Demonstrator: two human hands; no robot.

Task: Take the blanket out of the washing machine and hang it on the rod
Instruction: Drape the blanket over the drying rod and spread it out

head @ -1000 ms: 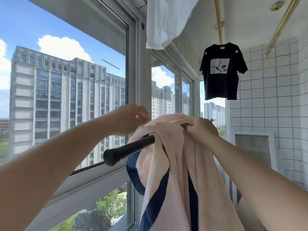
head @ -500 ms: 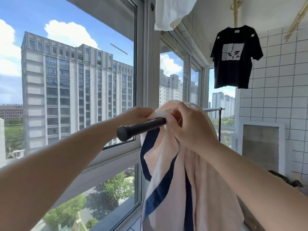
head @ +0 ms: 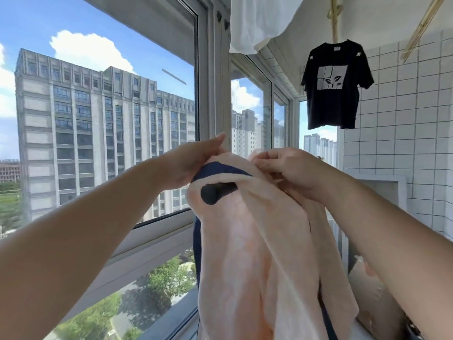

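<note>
At centre frame, the blanket is draped over the rod, only whose black tip shows. The left hand grips the fold by the tip; the right hand pinches an edge, seemingly. The bunched cloth should be spread along the rod evenly.

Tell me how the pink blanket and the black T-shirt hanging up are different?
The pink blanket with navy stripes is bunched over the black rod, gripped by both hands; the black T-shirt with a grey print hangs spread flat, untouched. The blanket hangs low and near; the T-shirt hangs high by the tiled wall. Both are hanging laundry.
</note>
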